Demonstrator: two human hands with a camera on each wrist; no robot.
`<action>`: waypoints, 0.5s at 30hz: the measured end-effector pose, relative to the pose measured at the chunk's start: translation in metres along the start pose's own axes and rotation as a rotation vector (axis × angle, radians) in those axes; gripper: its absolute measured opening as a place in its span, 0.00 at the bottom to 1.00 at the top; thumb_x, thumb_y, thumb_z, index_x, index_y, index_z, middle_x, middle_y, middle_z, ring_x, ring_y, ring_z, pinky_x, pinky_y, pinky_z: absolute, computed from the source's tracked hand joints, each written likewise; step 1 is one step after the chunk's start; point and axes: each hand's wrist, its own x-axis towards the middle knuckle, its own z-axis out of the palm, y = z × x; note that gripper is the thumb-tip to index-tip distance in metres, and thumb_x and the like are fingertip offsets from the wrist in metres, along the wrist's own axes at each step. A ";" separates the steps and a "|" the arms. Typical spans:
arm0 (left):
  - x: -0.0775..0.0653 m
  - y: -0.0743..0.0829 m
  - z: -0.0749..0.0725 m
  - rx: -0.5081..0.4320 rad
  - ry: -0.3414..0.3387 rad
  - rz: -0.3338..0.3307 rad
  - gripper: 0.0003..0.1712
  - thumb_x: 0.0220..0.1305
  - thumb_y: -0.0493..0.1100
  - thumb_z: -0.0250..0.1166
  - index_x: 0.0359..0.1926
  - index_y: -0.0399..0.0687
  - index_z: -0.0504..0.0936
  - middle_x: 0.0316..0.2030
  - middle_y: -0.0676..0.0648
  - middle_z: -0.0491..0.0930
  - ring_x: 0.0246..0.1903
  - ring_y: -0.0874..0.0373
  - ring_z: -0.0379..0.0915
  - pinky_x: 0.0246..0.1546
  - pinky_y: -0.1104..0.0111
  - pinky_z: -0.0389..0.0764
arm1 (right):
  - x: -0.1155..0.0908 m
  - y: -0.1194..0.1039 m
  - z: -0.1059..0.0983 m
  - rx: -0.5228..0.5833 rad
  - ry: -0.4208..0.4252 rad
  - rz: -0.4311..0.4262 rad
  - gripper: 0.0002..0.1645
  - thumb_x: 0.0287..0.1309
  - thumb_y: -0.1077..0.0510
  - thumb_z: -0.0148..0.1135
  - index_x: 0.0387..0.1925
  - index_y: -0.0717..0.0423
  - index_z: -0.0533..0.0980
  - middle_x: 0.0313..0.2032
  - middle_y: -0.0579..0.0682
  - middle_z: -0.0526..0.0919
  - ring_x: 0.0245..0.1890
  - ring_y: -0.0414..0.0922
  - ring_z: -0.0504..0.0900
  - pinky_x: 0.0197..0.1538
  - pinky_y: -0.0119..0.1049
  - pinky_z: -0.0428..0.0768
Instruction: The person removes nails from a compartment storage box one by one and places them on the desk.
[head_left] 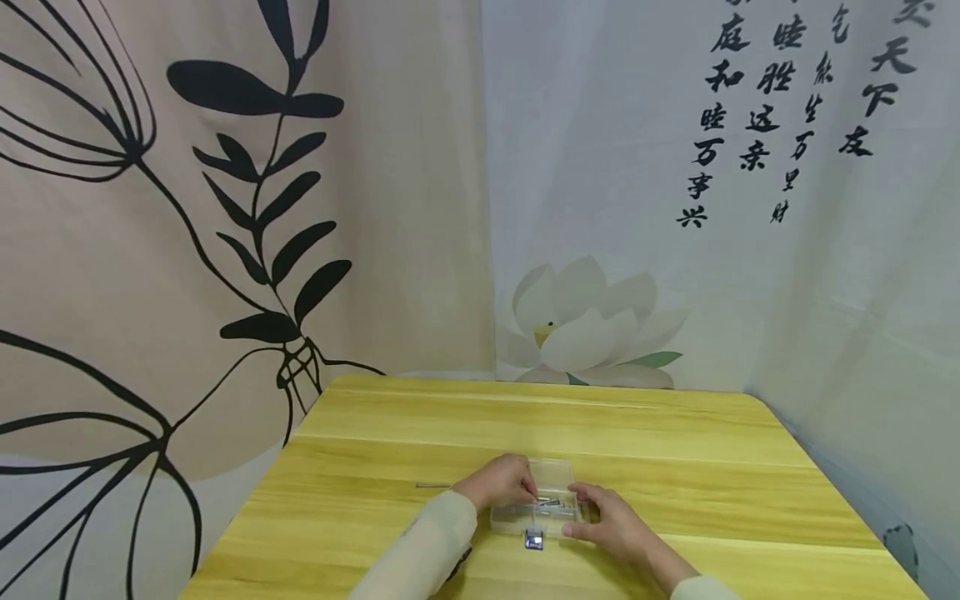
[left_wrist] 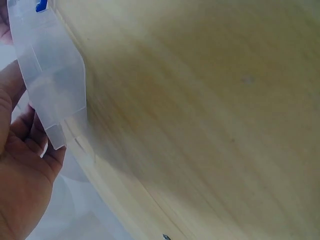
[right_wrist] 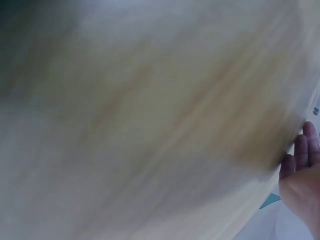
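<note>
A clear plastic box point(head_left: 513, 520) stands on the table with its see-through lid point(head_left: 551, 473) raised at the back. Several thin silver metal pieces, perhaps screws, point(head_left: 551, 502) lie inside. My left hand point(head_left: 495, 482) reaches over the box from the left, its bent fingertips down beside these pieces; whether they pinch one is hidden. At the right side, my right hand point(head_left: 611, 521) grips the box between thumb and fingers. The left wrist view shows the box's wall point(left_wrist: 55, 75) close up, with a blue piece point(left_wrist: 41, 5) on it.
A thin metal rod-like piece point(head_left: 432, 485) lies on the wooden table point(head_left: 675, 450), left of the box. Some dark thing point(head_left: 459, 565) shows partly beside the left sleeve. A small blue and silver square point(head_left: 534, 539) is at the box's front. Printed curtains point(head_left: 420, 208) hang behind.
</note>
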 end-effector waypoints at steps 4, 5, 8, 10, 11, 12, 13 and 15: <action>0.002 0.001 0.001 0.036 -0.010 -0.007 0.03 0.60 0.42 0.73 0.30 0.51 0.91 0.28 0.62 0.74 0.29 0.72 0.67 0.35 0.79 0.72 | 0.000 0.001 0.000 0.008 0.005 -0.004 0.44 0.53 0.47 0.74 0.65 0.66 0.69 0.57 0.64 0.76 0.60 0.63 0.72 0.62 0.65 0.64; 0.002 0.001 0.000 0.040 -0.013 -0.006 0.03 0.60 0.42 0.73 0.30 0.51 0.91 0.28 0.62 0.74 0.29 0.72 0.67 0.35 0.79 0.72 | 0.000 0.002 0.000 0.007 0.005 -0.006 0.44 0.54 0.47 0.74 0.65 0.66 0.69 0.57 0.64 0.76 0.60 0.63 0.72 0.62 0.65 0.64; 0.003 0.002 0.000 0.043 -0.021 0.006 0.03 0.59 0.42 0.73 0.30 0.51 0.91 0.28 0.61 0.75 0.29 0.72 0.67 0.35 0.79 0.72 | 0.000 0.003 0.000 0.005 0.011 -0.008 0.45 0.53 0.46 0.75 0.66 0.65 0.69 0.57 0.63 0.77 0.59 0.63 0.72 0.62 0.65 0.64; 0.003 0.002 -0.001 0.042 -0.024 0.015 0.03 0.59 0.42 0.73 0.30 0.50 0.91 0.28 0.61 0.75 0.29 0.72 0.67 0.35 0.79 0.72 | 0.001 0.004 0.000 0.002 0.010 -0.013 0.45 0.53 0.46 0.74 0.66 0.65 0.69 0.57 0.63 0.77 0.59 0.63 0.72 0.62 0.64 0.64; 0.003 0.001 -0.001 0.045 -0.023 0.020 0.03 0.59 0.42 0.73 0.30 0.50 0.91 0.28 0.61 0.75 0.29 0.72 0.67 0.35 0.79 0.72 | 0.001 0.005 0.000 0.002 0.009 -0.015 0.45 0.53 0.46 0.74 0.66 0.65 0.69 0.57 0.63 0.77 0.59 0.63 0.72 0.62 0.64 0.65; 0.003 0.001 0.000 0.048 -0.019 0.025 0.03 0.59 0.42 0.74 0.29 0.50 0.91 0.28 0.61 0.74 0.29 0.72 0.67 0.35 0.79 0.72 | 0.002 0.004 0.000 0.006 0.009 -0.016 0.45 0.53 0.46 0.74 0.66 0.66 0.69 0.57 0.64 0.77 0.59 0.63 0.72 0.61 0.64 0.65; 0.004 0.001 0.000 0.048 -0.017 0.025 0.03 0.59 0.42 0.73 0.29 0.50 0.91 0.28 0.61 0.74 0.28 0.72 0.67 0.34 0.79 0.71 | 0.002 0.004 0.000 0.009 0.007 -0.018 0.45 0.53 0.46 0.74 0.66 0.66 0.69 0.57 0.64 0.77 0.59 0.63 0.72 0.62 0.64 0.64; 0.004 0.000 0.001 0.052 -0.014 0.023 0.03 0.59 0.42 0.73 0.29 0.50 0.91 0.28 0.62 0.74 0.28 0.72 0.66 0.33 0.80 0.71 | 0.002 0.004 0.000 0.007 0.004 -0.019 0.45 0.54 0.46 0.74 0.66 0.66 0.68 0.57 0.64 0.77 0.59 0.63 0.72 0.62 0.64 0.64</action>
